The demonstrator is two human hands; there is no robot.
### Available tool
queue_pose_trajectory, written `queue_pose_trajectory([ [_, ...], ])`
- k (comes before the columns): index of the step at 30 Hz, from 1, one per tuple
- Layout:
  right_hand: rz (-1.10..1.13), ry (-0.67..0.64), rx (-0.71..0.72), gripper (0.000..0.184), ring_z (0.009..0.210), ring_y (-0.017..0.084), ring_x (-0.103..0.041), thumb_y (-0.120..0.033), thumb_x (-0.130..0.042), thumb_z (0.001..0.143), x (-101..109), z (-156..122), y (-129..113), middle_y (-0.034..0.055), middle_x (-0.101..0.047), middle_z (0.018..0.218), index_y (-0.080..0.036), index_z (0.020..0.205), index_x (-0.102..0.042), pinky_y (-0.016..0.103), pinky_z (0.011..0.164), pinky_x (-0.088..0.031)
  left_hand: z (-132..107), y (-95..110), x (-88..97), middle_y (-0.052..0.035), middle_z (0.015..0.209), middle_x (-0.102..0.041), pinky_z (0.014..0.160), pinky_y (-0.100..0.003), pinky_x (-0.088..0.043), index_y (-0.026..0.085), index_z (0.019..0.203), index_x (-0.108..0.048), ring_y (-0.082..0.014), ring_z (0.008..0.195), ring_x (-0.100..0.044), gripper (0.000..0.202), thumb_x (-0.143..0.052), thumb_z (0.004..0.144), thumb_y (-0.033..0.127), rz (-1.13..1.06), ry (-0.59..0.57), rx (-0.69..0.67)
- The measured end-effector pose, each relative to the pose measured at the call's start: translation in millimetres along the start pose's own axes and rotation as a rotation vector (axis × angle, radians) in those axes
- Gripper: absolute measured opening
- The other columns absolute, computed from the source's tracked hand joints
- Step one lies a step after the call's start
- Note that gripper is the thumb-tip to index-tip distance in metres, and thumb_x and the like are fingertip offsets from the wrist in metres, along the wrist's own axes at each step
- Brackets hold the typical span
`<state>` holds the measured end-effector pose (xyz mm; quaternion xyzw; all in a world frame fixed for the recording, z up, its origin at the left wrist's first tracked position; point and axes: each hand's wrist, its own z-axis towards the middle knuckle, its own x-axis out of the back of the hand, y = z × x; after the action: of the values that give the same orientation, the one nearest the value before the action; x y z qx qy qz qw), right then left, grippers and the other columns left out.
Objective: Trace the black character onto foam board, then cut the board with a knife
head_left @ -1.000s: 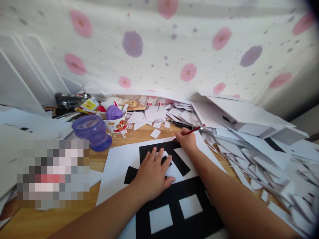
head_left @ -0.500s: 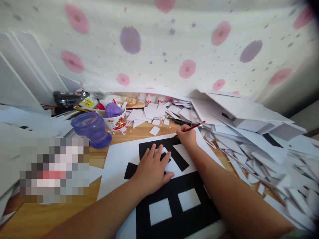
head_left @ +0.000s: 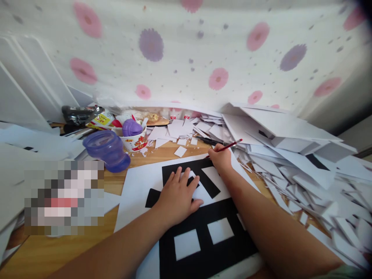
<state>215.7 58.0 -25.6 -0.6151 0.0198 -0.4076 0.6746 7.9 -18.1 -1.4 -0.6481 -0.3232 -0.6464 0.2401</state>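
Observation:
A black sheet with cut-out openings [head_left: 203,228] lies over a larger white board [head_left: 139,182] on the wooden table. My left hand [head_left: 180,195] rests flat on the black sheet, fingers spread, over its upper part. In my right hand [head_left: 221,157] is a dark red pencil [head_left: 231,145], gripped near its lower end. The pencil's tip is by the top right corner of the black sheet, partly hidden by the fingers. White board shows through the rectangular openings.
Left of the board stands a translucent purple container [head_left: 106,149], beside a paper cup [head_left: 135,141] holding a purple item. White offcuts [head_left: 302,186] heap up on the right. A black pen-like tool [head_left: 205,139] lies behind my right hand. A flowered curtain [head_left: 186,58] hangs at the back.
My right hand has shifted slightly to the right with the pencil. My left hand stays flat on the black sheet.

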Motion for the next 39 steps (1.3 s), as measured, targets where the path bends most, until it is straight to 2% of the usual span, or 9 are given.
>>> queue_pose_trajectory([
  [7, 0.028, -0.116, 0.058, 0.029, 0.047, 0.014, -0.049, -0.039, -0.062, 0.067, -9.6, -7.2, -10.0, -0.0036, -0.053, 0.045, -0.023, 0.052, -0.042, 0.024, 0.047, -0.035, 0.7, -0.7, -0.8, -0.0153, 0.153, -0.026, 0.111, -0.056, -0.023, 0.025, 0.143, -0.038, -0.0417, 0.140, -0.019, 0.068, -0.047, 0.085, 0.059, -0.004, 0.005, 0.001],
  [14, 0.000, -0.047, 0.024, 0.024, 0.047, 0.014, -0.046, -0.031, -0.059, 0.066, -2.8, -0.3, -4.4, -0.0040, -0.052, 0.044, -0.023, 0.051, -0.042, 0.025, 0.047, -0.033, -0.5, -0.6, -2.1, -0.0146, 0.153, -0.025, 0.111, -0.055, -0.022, 0.025, 0.143, -0.038, -0.0412, 0.140, -0.019, 0.068, -0.046, 0.085, 0.061, -0.013, 0.012, -0.002],
  [20, 0.039, -0.145, 0.072, 0.027, 0.047, 0.013, -0.050, -0.037, -0.063, 0.066, -12.5, -7.2, -10.1, -0.0038, -0.054, 0.045, -0.022, 0.053, -0.044, 0.024, 0.046, -0.035, -0.2, 0.8, -0.8, -0.0161, 0.153, -0.026, 0.111, -0.056, -0.022, 0.024, 0.143, -0.038, -0.0419, 0.139, -0.019, 0.068, -0.047, 0.085, 0.059, -0.007, 0.006, 0.001],
  [25, 0.026, -0.081, 0.041, 0.022, 0.046, 0.013, -0.048, -0.028, -0.058, 0.064, -7.8, -5.6, -6.8, -0.0043, -0.052, 0.044, -0.023, 0.052, -0.040, 0.024, 0.045, -0.033, -0.6, -0.5, -3.1, -0.0153, 0.153, -0.026, 0.111, -0.055, -0.022, 0.025, 0.143, -0.038, -0.0420, 0.140, -0.019, 0.068, -0.047, 0.085, 0.060, -0.007, 0.017, 0.003],
  [32, 0.053, -0.127, 0.050, 0.025, 0.045, 0.014, -0.050, -0.034, -0.060, 0.065, -9.9, -7.0, -8.0, -0.0035, -0.054, 0.045, -0.023, 0.053, -0.041, 0.024, 0.044, -0.035, -0.2, -0.4, -1.6, -0.0159, 0.153, -0.026, 0.111, -0.055, -0.022, 0.024, 0.142, -0.039, -0.0418, 0.139, -0.019, 0.068, -0.047, 0.085, 0.060, -0.011, 0.012, 0.002],
  [39, 0.005, -0.036, 0.007, 0.020, 0.048, 0.015, -0.051, -0.028, -0.057, 0.061, -2.8, -0.7, -0.1, -0.0035, -0.053, 0.046, -0.023, 0.051, -0.041, 0.024, 0.045, -0.034, 0.0, -0.5, -0.7, -0.0154, 0.153, -0.026, 0.110, -0.055, -0.023, 0.025, 0.142, -0.038, -0.0419, 0.139, -0.019, 0.067, -0.048, 0.085, 0.059, -0.012, 0.004, -0.001],
])
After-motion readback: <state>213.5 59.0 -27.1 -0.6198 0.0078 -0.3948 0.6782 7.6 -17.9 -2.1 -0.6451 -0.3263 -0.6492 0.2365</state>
